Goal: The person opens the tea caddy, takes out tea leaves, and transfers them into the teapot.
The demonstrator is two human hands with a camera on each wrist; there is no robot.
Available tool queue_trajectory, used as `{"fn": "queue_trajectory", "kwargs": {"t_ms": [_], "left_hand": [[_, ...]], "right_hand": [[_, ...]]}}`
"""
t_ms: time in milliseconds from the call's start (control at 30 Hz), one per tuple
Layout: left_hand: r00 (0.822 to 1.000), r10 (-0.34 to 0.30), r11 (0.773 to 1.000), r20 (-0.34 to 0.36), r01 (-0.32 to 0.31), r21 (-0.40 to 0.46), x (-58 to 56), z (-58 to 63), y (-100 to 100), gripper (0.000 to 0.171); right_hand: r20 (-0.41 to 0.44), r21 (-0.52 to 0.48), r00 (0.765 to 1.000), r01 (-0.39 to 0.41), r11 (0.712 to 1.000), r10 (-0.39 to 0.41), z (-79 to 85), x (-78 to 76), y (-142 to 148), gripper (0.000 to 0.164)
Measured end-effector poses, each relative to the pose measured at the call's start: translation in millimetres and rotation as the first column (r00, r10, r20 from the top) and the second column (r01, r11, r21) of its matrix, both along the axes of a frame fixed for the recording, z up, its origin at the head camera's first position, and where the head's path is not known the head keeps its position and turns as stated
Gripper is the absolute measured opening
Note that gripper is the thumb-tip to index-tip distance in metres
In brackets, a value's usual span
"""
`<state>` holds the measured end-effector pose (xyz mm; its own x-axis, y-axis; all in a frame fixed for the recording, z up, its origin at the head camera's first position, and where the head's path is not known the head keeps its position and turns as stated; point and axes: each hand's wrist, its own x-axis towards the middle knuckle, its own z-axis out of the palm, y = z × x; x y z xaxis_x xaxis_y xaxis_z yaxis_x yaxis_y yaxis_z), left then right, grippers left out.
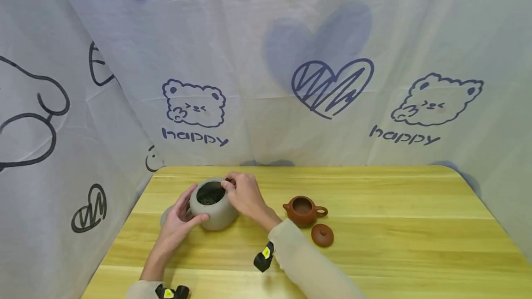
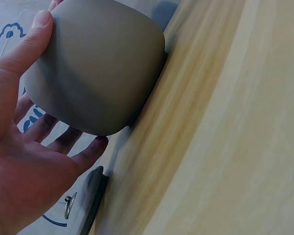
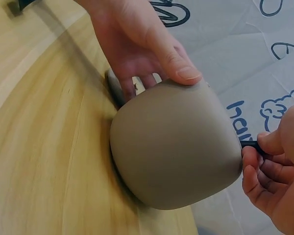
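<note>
- Grey and matte, with twelve o'clock taken as the table's far edge: a round-bellied jar (image 1: 222, 216), found on the wooden table (image 1: 395, 243) at nine o'clock from the teapot (image 1: 302, 218), mouth turned up.
- Saw dark loose matter (image 1: 209, 200) inside the jar, too small to make out.
- Cupped at the jar's nine o'clock by the left hand (image 1: 176, 225), spread wide to fit the curve, thumb laid on the near wall at seven o'clock, fingers round the outer side.
- Pinched at the mouth's two o'clock, between thumb and fingers of the right hand (image 1: 246, 195): a slim dark piece (image 3: 250, 144), mostly hidden, with hardly any gap left in that grip.
- Could not tell the piece's full length or its reach into the jar.
- Spotted just beside the jar, between eight and nine o'clock and partly behind the left hand: a flat grey disc (image 1: 165, 217), with a small metal ring (image 2: 69, 205) close against its face.
- Noted the teapot as reddish brown and open at the top, spout toward nine o'clock, handle toward three.
- Found a like-coloured lid (image 1: 322, 235) just beside the teapot, between four and five o'clock, knob up.
- Noticed a pale cloth (image 1: 257, 119) at twelve o'clock, past the table, printed with hearts, bears and "happy".
</note>
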<state>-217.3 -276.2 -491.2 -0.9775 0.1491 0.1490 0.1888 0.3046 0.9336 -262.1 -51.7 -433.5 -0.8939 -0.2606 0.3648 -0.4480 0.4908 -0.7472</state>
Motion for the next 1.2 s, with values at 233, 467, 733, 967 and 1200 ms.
{"fn": "queue_trajectory", "kwargs": {"t_ms": [233,467,733,967,1200], "left_hand": [[1.0,0.004,1.0,0.003,-0.004,-0.008,0.6,0.5,0,0.085],[1.0,0.011,1.0,0.013,-0.011,-0.002,1.2,1.6,0,0.086],[1.0,0.017,1.0,0.021,-0.017,-0.003,1.0,1.9,-1,0.086],[1.0,0.009,1.0,0.019,-0.009,-0.003,1.4,1.3,-2,0.086],[1.0,0.01,1.0,0.02,-0.011,0.015,-0.2,0.0,-4,0.086]], "right_hand": [[0.065,-0.094,0.998,0.032,0.995,-0.026,-3.6,0.8,1,0.016],[0.156,-0.203,0.987,0.065,0.977,-0.033,-3.1,3.3,2,0.018],[0.25,-0.305,0.968,0.113,0.946,-0.035,-0.1,3.4,5,0.015],[0.306,-0.354,0.95,0.17,0.92,-0.059,-0.8,3.7,9,0.015],[0.3,-0.363,0.951,0.19,0.912,-0.078,-0.7,4.3,14,0.017]]}}
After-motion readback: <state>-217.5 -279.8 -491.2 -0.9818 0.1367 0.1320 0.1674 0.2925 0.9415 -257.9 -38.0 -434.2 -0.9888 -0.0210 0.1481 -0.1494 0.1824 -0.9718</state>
